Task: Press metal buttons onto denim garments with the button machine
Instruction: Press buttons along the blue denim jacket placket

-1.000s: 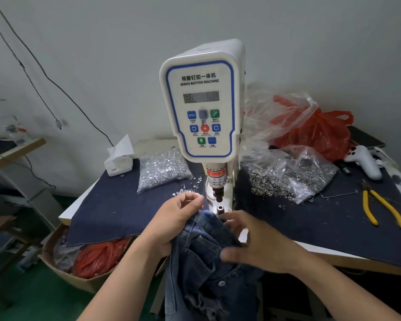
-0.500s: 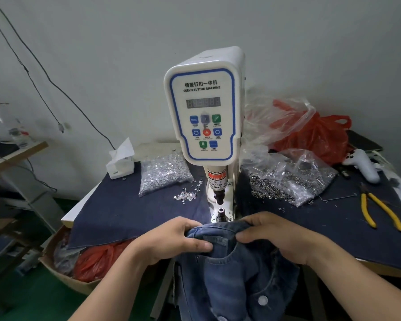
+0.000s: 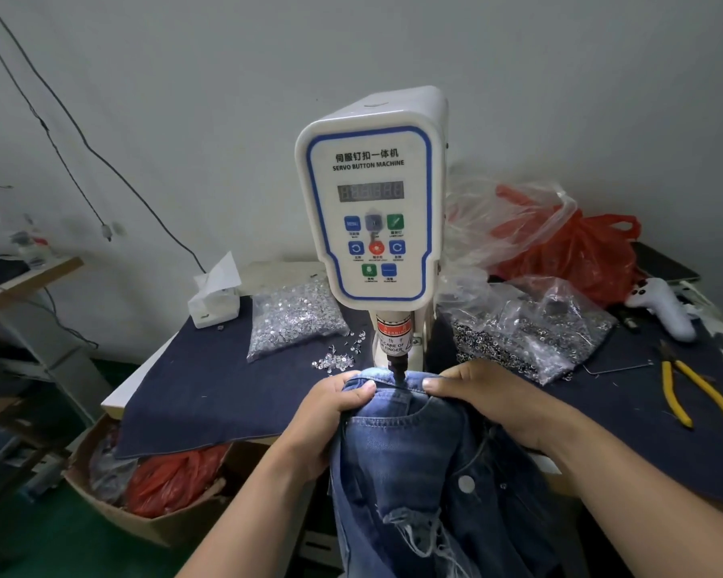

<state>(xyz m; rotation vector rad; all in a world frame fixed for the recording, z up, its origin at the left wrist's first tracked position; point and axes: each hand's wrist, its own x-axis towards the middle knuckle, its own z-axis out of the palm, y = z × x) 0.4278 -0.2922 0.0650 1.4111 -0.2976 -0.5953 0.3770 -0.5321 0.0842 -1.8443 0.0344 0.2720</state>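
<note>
Between the two grips the machine's punch (image 3: 396, 366) stands on the denim (image 3: 397, 444), blocking passage there. Left of the left grip, loose buttons (image 3: 338, 357) litter the bench (image 3: 209, 394); right of the right grip lies a bag of rings (image 3: 518, 335).

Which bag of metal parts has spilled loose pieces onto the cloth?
The clear bag of shiny button pieces left of the servo button machine; loose pieces lie scattered at its near corner. The bag of ring parts sits right.

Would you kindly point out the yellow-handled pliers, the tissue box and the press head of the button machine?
yellow-handled pliers (image 3: 703, 394): head view, on the right handle.
tissue box (image 3: 214, 306): head view, on its white front face.
press head (image 3: 396, 365): head view, on the dark tip above the denim.
</note>
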